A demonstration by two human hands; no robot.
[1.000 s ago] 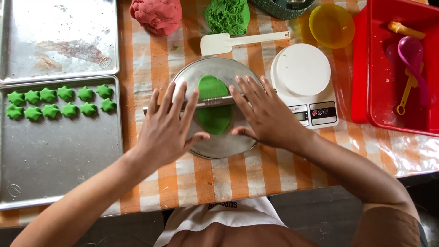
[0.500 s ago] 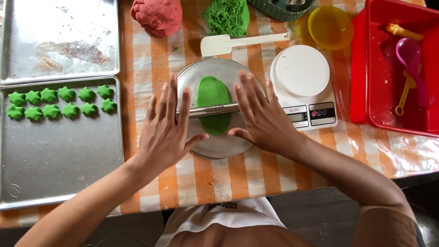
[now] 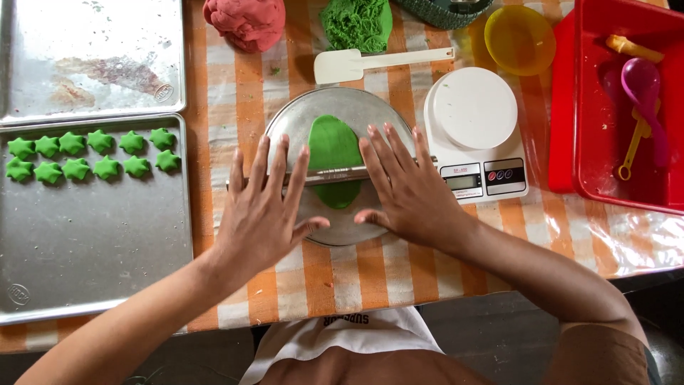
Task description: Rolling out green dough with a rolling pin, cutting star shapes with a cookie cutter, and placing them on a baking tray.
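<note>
A flattened oval of green dough (image 3: 333,146) lies on a round metal plate (image 3: 356,103) on the orange-and-white checked cloth. A thin metal rolling rod (image 3: 335,173) crosses the dough's near half. My left hand (image 3: 260,214) lies flat on the rod's left part, fingers spread. On the rod's right part my right hand (image 3: 410,189) lies flat in the same way. Neither hand grips the rod; the palms and fingers rest on top of it.
A baking tray (image 3: 92,242) at the left holds several green dough stars (image 3: 92,153); a second tray (image 3: 92,57) lies behind it. Behind the plate are red dough (image 3: 246,21), rough green dough (image 3: 356,25), a white spatula (image 3: 356,64). A kitchen scale (image 3: 474,121), yellow bowl (image 3: 519,39) and red tub (image 3: 591,142) stand at the right.
The rod has rolled toward me across the dough, with both flat hands moving along. The green dough has become longer and flatter.
</note>
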